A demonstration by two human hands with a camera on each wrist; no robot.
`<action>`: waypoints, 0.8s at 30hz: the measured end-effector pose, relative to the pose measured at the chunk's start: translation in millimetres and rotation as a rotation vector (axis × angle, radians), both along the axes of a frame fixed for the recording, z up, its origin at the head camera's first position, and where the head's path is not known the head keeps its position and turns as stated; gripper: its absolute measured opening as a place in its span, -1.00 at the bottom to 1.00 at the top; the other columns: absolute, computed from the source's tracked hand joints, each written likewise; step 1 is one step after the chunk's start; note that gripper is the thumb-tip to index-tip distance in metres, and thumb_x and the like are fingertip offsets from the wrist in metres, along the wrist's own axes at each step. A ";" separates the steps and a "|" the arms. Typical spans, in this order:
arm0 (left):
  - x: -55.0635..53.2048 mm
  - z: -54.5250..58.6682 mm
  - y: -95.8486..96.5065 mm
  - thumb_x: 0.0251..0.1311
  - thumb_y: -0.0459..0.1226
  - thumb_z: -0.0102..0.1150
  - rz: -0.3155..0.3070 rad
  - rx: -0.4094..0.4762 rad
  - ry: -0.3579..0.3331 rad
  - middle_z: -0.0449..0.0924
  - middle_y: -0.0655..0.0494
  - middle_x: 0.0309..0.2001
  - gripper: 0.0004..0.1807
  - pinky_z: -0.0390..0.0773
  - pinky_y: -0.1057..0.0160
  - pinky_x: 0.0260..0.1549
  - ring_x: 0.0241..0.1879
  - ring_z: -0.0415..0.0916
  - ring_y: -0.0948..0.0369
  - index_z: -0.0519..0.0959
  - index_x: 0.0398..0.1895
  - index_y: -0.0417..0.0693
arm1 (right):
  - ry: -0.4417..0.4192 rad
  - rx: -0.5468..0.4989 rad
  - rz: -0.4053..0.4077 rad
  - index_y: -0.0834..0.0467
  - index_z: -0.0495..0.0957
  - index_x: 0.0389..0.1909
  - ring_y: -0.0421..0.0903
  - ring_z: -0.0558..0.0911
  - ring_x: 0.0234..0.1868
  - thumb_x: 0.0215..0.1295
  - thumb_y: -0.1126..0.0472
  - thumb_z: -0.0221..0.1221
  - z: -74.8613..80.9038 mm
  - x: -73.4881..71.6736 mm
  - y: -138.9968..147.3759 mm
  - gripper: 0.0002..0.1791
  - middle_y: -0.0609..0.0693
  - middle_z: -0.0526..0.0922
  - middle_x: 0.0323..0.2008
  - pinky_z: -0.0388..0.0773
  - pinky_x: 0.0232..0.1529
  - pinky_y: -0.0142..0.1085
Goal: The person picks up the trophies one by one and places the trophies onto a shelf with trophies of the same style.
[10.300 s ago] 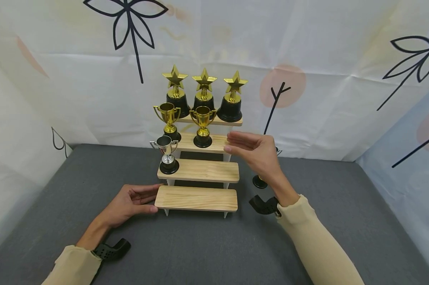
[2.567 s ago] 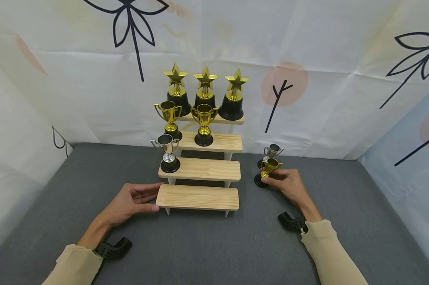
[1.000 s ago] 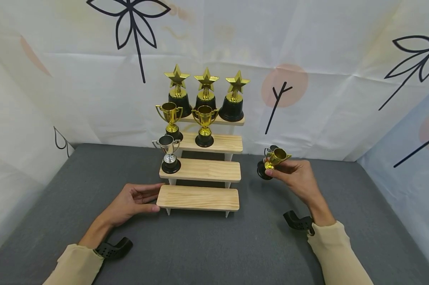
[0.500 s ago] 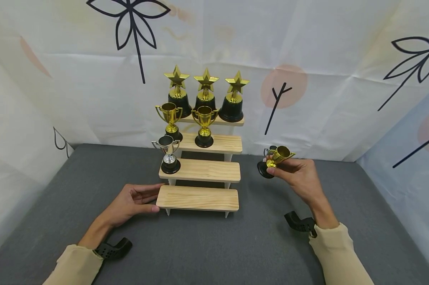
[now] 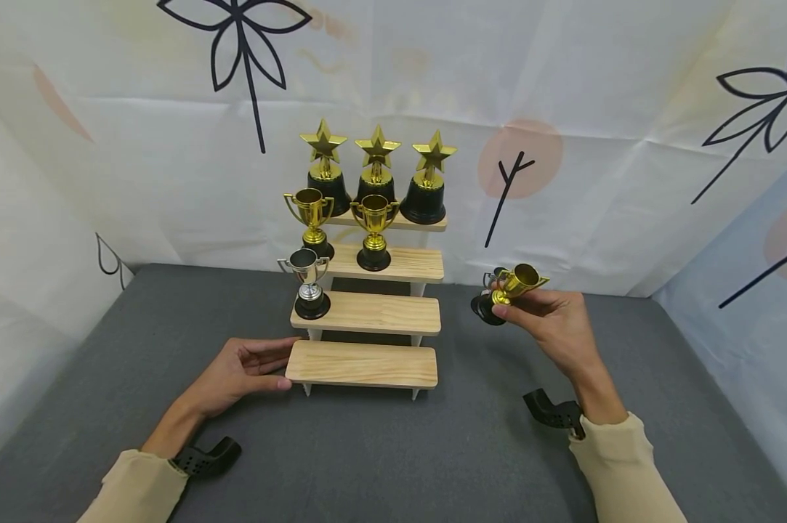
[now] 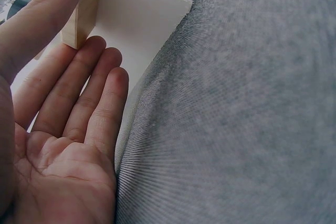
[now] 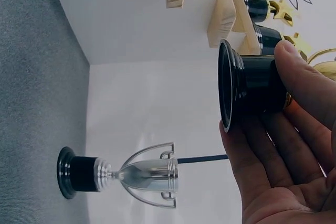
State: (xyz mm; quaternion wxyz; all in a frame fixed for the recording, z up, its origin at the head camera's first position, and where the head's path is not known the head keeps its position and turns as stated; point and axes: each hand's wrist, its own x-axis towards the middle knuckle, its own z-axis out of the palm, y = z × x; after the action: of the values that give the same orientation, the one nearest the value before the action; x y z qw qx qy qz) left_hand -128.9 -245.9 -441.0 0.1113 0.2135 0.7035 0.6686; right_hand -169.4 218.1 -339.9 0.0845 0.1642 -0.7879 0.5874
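My right hand (image 5: pixel 557 323) pinches a gold trophy cup (image 5: pixel 519 282) by its black base (image 7: pixel 260 80), holding it tilted above the grey table, right of the stand. A silver trophy cup (image 7: pixel 149 175) stands upright behind it, mostly hidden in the head view. My left hand (image 5: pixel 245 370) has its fingers extended against the left end of the lowest step (image 5: pixel 360 365) of the wooden tiered stand; in the left wrist view its fingertips (image 6: pixel 113 56) lie at the white side support (image 6: pixel 136 19).
Three gold star trophies (image 5: pixel 376 171) line the top step. Two gold cups, the right one (image 5: pixel 374 221) near mid-step, occupy the step below. A silver cup (image 5: pixel 309 280) sits at the left of the third step (image 5: pixel 386 312). A printed white cloth (image 5: pixel 596 145) hangs behind.
My right hand has gone from beside the stand's second step to the gold cup on the table, gripped it, lifted it and tilted it rightward. The left hand stays put.
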 end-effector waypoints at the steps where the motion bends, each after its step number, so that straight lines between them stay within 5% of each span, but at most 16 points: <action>1: -0.1 0.0 0.2 0.10 -0.57 0.40 0.001 -0.002 0.000 0.41 -0.43 0.29 -0.27 0.60 0.24 0.13 0.20 0.54 0.25 0.30 0.33 -0.64 | 0.004 0.002 0.000 0.48 0.64 0.04 -0.14 0.70 0.06 0.19 0.39 0.43 0.6 0.4 -0.2 -0.58 0.27 0.70 0.02 0.67 0.04 -0.38; 11: -1.1 0.2 0.9 0.10 -0.58 0.39 -0.005 0.003 0.001 0.36 -0.50 0.30 -0.27 0.59 0.23 0.14 0.20 0.54 0.24 0.30 0.33 -0.64 | 0.017 0.041 -0.041 0.41 0.65 0.07 -0.17 0.70 0.06 0.20 0.35 0.44 8.2 3.3 -2.6 -0.58 0.22 0.70 0.04 0.66 0.05 -0.41; 20: -0.7 -1.6 -0.3 0.10 -0.58 0.38 -0.011 0.019 0.003 0.51 -0.18 0.29 -0.27 0.60 0.24 0.14 0.20 0.54 0.24 0.29 0.34 -0.64 | 0.027 0.081 -0.046 0.33 0.69 0.05 -0.18 0.69 0.07 0.21 0.31 0.44 21.3 2.3 -8.1 -0.61 0.12 0.73 0.03 0.67 0.02 -0.41; 24: -0.8 -1.6 -0.3 0.10 -0.59 0.38 -0.016 0.022 0.004 0.49 -0.22 0.29 -0.27 0.59 0.24 0.14 0.21 0.54 0.24 0.28 0.34 -0.65 | 0.031 0.103 -0.054 0.31 0.71 0.04 -0.19 0.70 0.04 0.21 0.27 0.46 27.9 1.6 -12.0 -0.61 0.09 0.73 0.02 0.67 0.00 -0.42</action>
State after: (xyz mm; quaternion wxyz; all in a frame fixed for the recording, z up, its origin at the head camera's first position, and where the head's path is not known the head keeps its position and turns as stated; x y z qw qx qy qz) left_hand -129.8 -246.2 -442.6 0.1127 0.2215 0.6945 0.6752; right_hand -167.7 206.1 -312.0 0.1041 0.1563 -0.8198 0.5410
